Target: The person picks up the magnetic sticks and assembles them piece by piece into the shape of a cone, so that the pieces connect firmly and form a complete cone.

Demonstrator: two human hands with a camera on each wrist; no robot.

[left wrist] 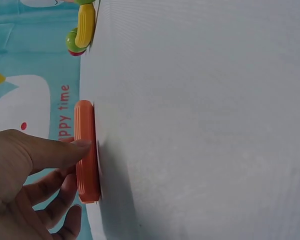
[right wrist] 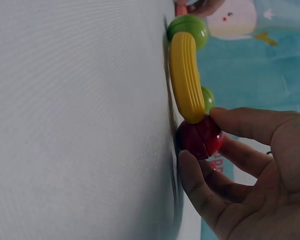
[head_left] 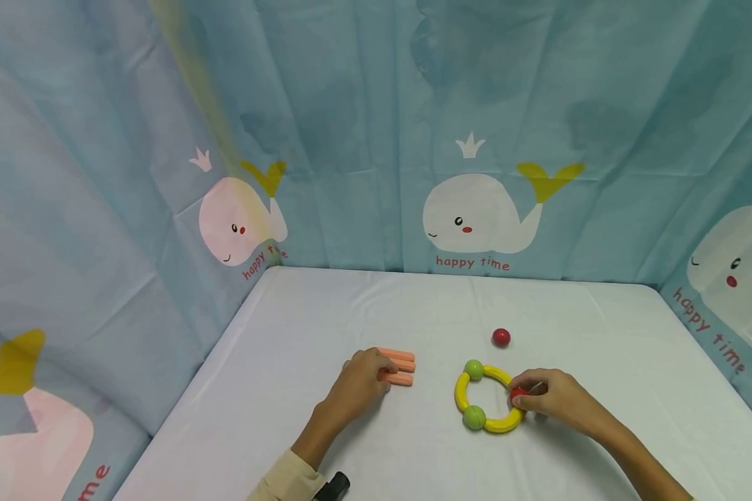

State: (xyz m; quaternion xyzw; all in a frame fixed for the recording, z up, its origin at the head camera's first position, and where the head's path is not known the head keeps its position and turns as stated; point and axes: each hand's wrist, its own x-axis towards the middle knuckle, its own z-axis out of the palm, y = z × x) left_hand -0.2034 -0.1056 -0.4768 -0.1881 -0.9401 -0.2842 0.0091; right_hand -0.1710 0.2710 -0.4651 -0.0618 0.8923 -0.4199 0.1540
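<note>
On the white table, yellow curved rods (head_left: 461, 393), two green balls (head_left: 474, 417) and a red ball (right wrist: 192, 140) form a ring. My right hand (head_left: 560, 398) pinches that red ball at the ring's right side, thumb on one side and fingertips on the other in the right wrist view. Left of the ring, three orange sticks (head_left: 404, 380) lie side by side. Over their left ends is my left hand (head_left: 360, 381); its thumb and fingers grip an orange stick (left wrist: 88, 177) in the left wrist view. The hand hides part of the sticks.
A loose red ball (head_left: 501, 338) lies behind the ring. A small black object (head_left: 333, 487) shows beside the left sleeve at the front edge. Blue curtains (head_left: 363, 125) printed with whales surround the table's back and sides.
</note>
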